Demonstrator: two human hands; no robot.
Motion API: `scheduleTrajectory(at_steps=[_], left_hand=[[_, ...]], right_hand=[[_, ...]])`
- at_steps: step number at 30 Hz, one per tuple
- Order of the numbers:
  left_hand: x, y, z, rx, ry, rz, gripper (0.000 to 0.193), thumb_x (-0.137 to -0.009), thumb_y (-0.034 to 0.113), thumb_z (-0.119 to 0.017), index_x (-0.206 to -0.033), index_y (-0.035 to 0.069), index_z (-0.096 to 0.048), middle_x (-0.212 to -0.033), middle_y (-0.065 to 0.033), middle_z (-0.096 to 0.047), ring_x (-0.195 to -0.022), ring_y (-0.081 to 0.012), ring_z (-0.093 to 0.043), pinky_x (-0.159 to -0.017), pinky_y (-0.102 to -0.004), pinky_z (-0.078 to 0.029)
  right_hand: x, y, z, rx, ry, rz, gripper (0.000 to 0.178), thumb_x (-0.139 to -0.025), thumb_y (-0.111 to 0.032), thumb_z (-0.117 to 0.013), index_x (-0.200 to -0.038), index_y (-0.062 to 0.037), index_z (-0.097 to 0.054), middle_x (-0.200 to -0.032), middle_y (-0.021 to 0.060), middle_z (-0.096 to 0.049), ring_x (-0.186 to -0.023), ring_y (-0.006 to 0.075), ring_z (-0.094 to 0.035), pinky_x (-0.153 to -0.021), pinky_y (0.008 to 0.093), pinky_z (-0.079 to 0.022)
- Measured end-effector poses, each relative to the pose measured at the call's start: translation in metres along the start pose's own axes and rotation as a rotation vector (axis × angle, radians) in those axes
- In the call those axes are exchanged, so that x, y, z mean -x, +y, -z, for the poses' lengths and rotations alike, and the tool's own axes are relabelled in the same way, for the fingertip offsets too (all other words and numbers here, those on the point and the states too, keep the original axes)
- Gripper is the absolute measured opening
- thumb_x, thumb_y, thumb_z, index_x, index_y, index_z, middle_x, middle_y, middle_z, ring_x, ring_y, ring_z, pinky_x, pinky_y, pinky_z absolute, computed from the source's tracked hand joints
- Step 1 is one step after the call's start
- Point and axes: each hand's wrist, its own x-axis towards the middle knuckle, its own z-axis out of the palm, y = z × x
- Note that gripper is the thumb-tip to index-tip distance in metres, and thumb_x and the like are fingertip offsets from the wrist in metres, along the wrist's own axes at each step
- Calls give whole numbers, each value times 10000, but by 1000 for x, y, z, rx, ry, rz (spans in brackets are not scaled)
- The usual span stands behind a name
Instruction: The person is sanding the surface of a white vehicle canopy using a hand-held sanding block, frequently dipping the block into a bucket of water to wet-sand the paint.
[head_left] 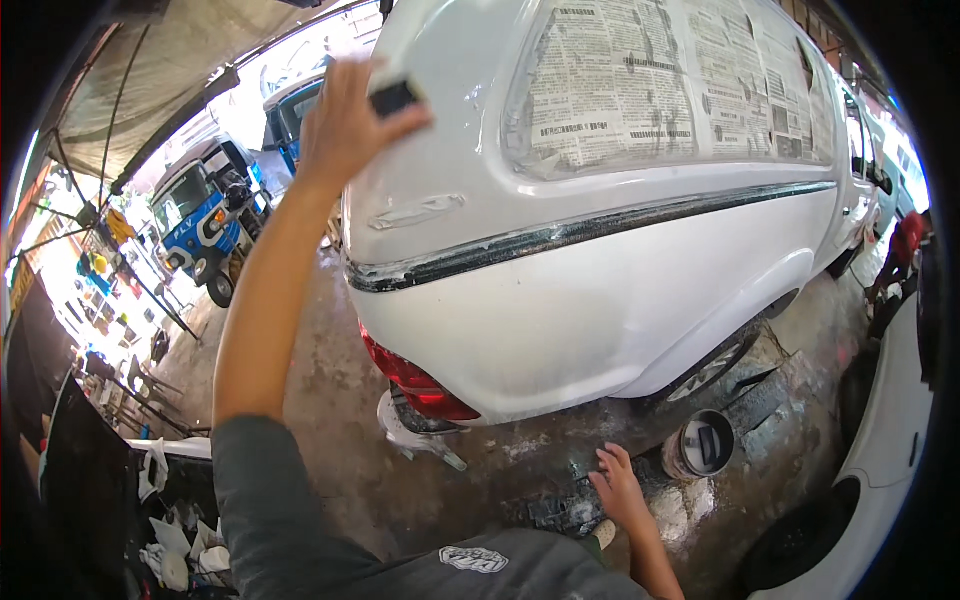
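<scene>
Raised at the upper left, my left hand point(345, 118) grips a small black block point(393, 98), likely a sanding block, at the rear corner of a white vehicle point(560, 310). Whether the block touches the paint, I cannot tell. My right hand point(622, 488) hangs low, its fingers apart and holding nothing. A bucket point(680, 462) with a dark object in it stands on the floor beside that hand. Newspaper point(610, 90) covers the vehicle's side windows. A dark strip point(560, 235) runs along the side below them, and a red tail light point(415, 378) shows at the rear corner.
Another white car point(890, 410) stands close on the right. Blue three-wheelers point(205, 215) are parked at the far left. Crumpled rags and paper point(185, 550) lie at the lower left. The concrete floor point(330, 460) is wet and stained, with pale residue near the bucket.
</scene>
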Motion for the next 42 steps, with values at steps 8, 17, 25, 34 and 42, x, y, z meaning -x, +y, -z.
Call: scheduleTrajectory(at_steps=[8, 17, 25, 34, 42], left_hand=[[39, -1, -27, 41, 16, 127, 910, -698, 625, -859, -1366, 99, -536, -1260, -187, -564, -1232, -385, -547, -998, -503, -486], [-103, 18, -22, -87, 27, 157, 949, -742, 703, -776, -1420, 110, -478, -1382, -159, -527, -1277, -372, -565, -962, -504, -526], [-66, 118, -3, 126, 313, 328, 500, -914, 451, -773, -1109, 8, -649, -990, -157, -651, -897, -316, -613, -842, -407, -488], [232, 582, -22, 1261, -821, 383, 167, -955, 202, -713, -930, 37, -702, -841, -108, -676, -766, -205, -635, -716, -343, -506], [229, 790, 0, 1578, -997, 218, 464, -928, 232, -764, -1311, 28, -599, -1137, -114, -632, -962, -202, -635, -840, -318, -513]], right_hand=[[-4, 8, 2, 71, 132, 81, 446, -948, -157, -723, -1347, -17, -580, -1463, 218, -479, -1103, 404, -666, -900, 445, -563], [23, -10, 14, 75, 86, -50, 440, -969, -211, -694, -1352, -26, -583, -1484, 189, -470, -1047, 391, -672, -884, 454, -557], [102, 13, 60, 141, 199, -132, 431, -955, -205, -703, -1338, -41, -591, -1463, 193, -486, -1088, 382, -660, -903, 446, -556], [168, 56, 150, -629, 274, -259, 632, -932, -246, -787, -1435, -40, -466, -1460, 140, -470, -1067, 188, -640, -821, 316, -554], [303, 126, 279, -589, 485, -581, 190, -933, -153, -737, -1063, -50, -645, -894, -5, -632, -792, 74, -593, -687, 258, -511]])
